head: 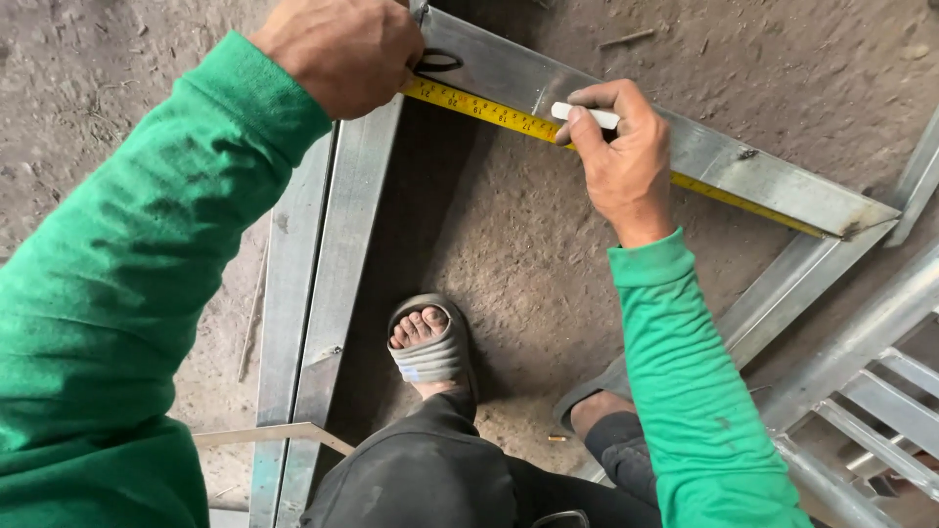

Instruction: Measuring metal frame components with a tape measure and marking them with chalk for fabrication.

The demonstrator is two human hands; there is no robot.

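Left hand: the left hand [342, 49] is at the top of the view, closed down on the near end of the yellow tape measure [509, 117], where the tape meets the corner of the metal frame; the fingers are curled tight and press the tape against the metal.
Right hand: the right hand [621, 156] holds a short white chalk stick [585, 114] between thumb and forefinger; the fingers are narrow, pinched on the chalk, and the tip of the chalk touches the upper edge of the tape.
Tape measure: it lies stretched along the lower edge of the flat steel bar [704, 156], from the left hand at the upper left down to the far right end of the bar; part of it is hidden under the right hand.
Steel bar: grey, long, it runs in a diagonal from the top middle to the right; its right end is cut to a point and touches another bar that goes down to the left.
Side rails: 2 grey metal rails [313, 323] lie side by side on the floor at the left, and their upper end meets the steel bar under the left hand.
Floor: the dirt floor [509, 254] is brown and rough, and it shows inside the frame.
Feet: the left foot [427, 342] in a grey sandal stands inside the frame; the other foot is partly hidden by the right sleeve.
Sleeves: both arms wear green long sleeves [127, 284].
Right side: more grey metal bars [871, 391], joined like a grid, lie at the lower right.
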